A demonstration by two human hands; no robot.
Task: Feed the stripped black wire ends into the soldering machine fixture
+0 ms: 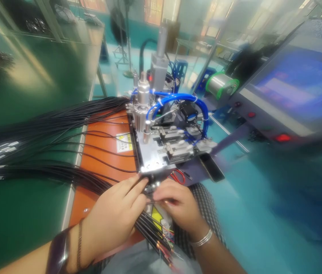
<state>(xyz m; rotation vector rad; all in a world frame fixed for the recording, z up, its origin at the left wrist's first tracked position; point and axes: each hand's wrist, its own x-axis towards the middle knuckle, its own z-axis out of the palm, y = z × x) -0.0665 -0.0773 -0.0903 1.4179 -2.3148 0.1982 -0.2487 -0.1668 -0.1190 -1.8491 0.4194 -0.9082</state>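
My right grip point(179, 201) is pinching a thin cable point(150, 202), machine point(152, 161) just beyond; my left grip point(118, 207), its hold I can't tell, is covering black cables point(151, 227): their snagging underneath could be tugging it crooked!

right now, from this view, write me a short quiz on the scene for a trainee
1. True or false: some black cables lie across the orange surface.
2. What colour are the arched tubes on the machine? A: red, B: blue, C: green.
3. Which hand has a silver bangle at its wrist?

Key: 1. True. 2. B. 3. The right hand.
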